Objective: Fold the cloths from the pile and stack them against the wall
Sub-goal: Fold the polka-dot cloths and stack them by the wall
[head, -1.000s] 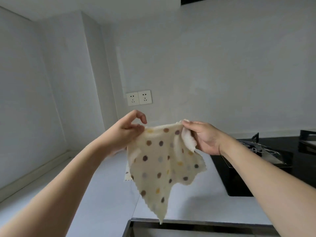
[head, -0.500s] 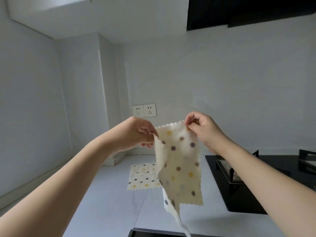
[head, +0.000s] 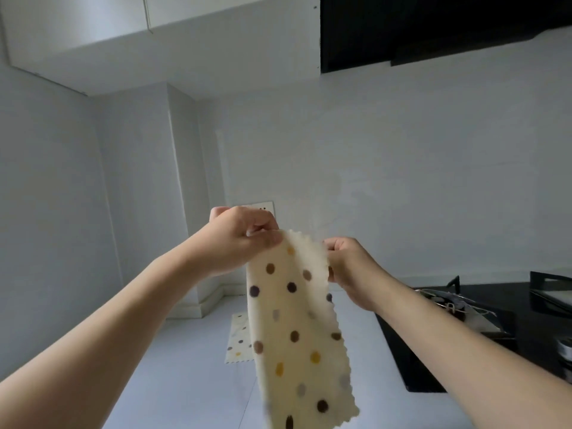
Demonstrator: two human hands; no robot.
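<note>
A cream cloth with coloured dots (head: pixel 298 332) hangs in the air in front of me, long and narrow with a zigzag edge. My left hand (head: pixel 240 238) pinches its top left corner. At the top right edge, my right hand (head: pixel 348 263) pinches the cloth with curled fingers. A second dotted cloth (head: pixel 238 340) lies flat on the white counter (head: pixel 173 385) near the wall, mostly hidden behind the hanging one. The pile is out of view.
A black gas hob (head: pixel 464 329) with pan supports fills the counter's right side. A wall socket (head: pixel 266 206) peeks out behind my left hand. White upper cabinets (head: pixel 154 32) and a black hood (head: pixel 433 26) hang overhead.
My hands have come closer together and the cloth now hangs as a narrower, longer strip. The camera has tilted up, showing more cabinet and hood.
</note>
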